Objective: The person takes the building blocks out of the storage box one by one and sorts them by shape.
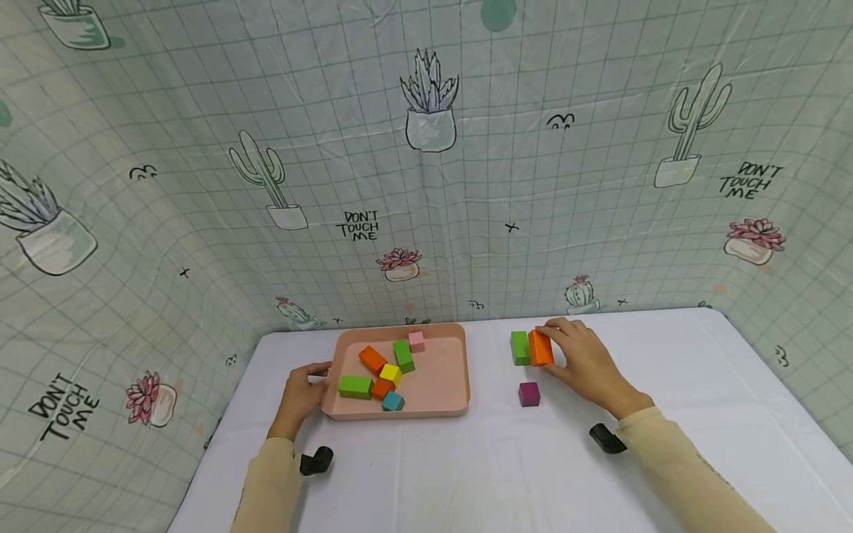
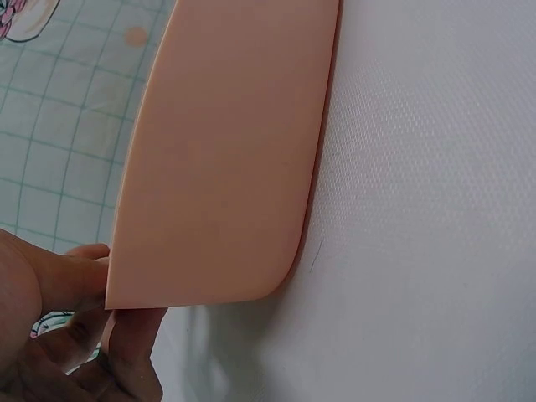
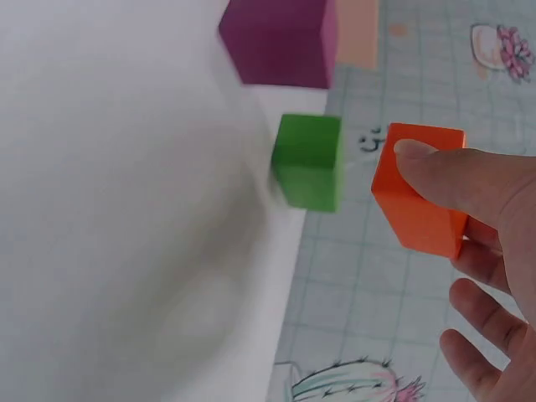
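Observation:
In the head view my right hand [image 1: 585,363] pinches an orange block [image 1: 541,348] between thumb and fingers. The right wrist view shows that orange block [image 3: 423,188] lifted off the table, apart from a green block [image 3: 308,161]. A purple cube [image 1: 529,394] lies on the table nearer to me. My left hand [image 1: 301,396] grips the left rim of a pink tray [image 1: 436,392], thumb at the rim and fingers curled beneath it. Inside the tray lie two green blocks, two orange ones, a yellow cube [image 1: 390,374], a blue cube [image 1: 393,401] and a pink cube [image 1: 416,341].
A white cloth covers the table [image 1: 440,474]. Behind and beside it hangs a grid-patterned curtain [image 1: 493,185] printed with potted plants. Black wrist mounts [image 1: 316,461] stick out from both forearms.

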{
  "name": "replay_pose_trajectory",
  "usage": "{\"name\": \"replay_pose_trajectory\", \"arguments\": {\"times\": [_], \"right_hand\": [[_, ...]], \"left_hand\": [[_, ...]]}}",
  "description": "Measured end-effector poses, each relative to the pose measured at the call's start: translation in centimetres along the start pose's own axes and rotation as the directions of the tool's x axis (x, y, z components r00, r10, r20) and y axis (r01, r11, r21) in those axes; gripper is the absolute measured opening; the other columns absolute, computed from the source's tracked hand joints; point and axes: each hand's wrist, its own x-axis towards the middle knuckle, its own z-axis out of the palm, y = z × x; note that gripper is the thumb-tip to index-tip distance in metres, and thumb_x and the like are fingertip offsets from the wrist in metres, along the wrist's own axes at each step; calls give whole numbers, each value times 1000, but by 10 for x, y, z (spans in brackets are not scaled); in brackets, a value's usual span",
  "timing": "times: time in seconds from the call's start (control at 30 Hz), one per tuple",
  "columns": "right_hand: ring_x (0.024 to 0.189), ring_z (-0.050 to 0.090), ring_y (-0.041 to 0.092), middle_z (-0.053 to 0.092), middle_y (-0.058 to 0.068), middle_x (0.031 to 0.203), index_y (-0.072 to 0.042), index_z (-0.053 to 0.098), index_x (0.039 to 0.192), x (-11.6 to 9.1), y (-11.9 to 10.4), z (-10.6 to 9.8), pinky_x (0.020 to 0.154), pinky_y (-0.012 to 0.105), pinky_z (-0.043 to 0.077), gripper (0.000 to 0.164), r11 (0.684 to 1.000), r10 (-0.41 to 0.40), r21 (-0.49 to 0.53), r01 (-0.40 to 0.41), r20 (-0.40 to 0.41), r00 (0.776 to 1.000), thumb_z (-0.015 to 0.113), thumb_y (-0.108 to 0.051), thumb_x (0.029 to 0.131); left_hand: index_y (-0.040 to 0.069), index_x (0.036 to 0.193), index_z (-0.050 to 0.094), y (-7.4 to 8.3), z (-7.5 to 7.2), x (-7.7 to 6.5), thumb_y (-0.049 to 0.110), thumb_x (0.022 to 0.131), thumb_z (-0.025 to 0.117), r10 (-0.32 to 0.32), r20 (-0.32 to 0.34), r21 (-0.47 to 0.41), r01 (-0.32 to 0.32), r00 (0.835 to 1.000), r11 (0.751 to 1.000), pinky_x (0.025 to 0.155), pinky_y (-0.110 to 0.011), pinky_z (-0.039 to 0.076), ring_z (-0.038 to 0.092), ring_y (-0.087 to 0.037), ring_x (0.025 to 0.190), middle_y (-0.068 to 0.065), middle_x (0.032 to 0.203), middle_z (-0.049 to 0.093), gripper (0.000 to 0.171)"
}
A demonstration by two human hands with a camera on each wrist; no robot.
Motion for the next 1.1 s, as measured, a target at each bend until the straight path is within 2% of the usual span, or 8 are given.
{"name": "replay_pose_trajectory", "arguments": {"times": [0.3,0.6,0.8,1.1], "right_hand": [[110,58,42,65,21,126,7,67,129,-8,20,0,93,57,49,58,999,22,-38,-21,36,999,92,-6,79],[111,58,42,65,22,126,7,67,130,-7,33,7,94,58,49,58,999,23,-49,-20,64,998,92,-7,79],[111,58,43,64,23,127,8,66,130,-1,36,14,94,58,49,60,999,3,-45,1,88,996,92,-9,79],[115,57,42,64,21,129,7,66,132,5,37,20,98,59,49,59,999,25,-34,-20,151,988,91,-12,82]], "left_hand": [[-15,133,64,-1,-1,0,-7,96,56,-2,-3,6,2,1000,1000,68,-28,49,61,-25,84,-34,125,65,38],[-15,132,64,-1,0,0,-6,96,56,-10,-2,2,10,1000,1000,68,-27,49,60,-24,83,-33,124,65,39],[-15,133,64,-3,0,0,-7,96,56,-13,-7,-1,13,1000,1000,67,-28,49,59,-21,80,-33,124,66,38],[-14,133,64,-2,1,0,-6,98,56,-25,-5,-14,25,1000,1000,68,-28,49,58,-21,81,-33,125,65,38]]}}
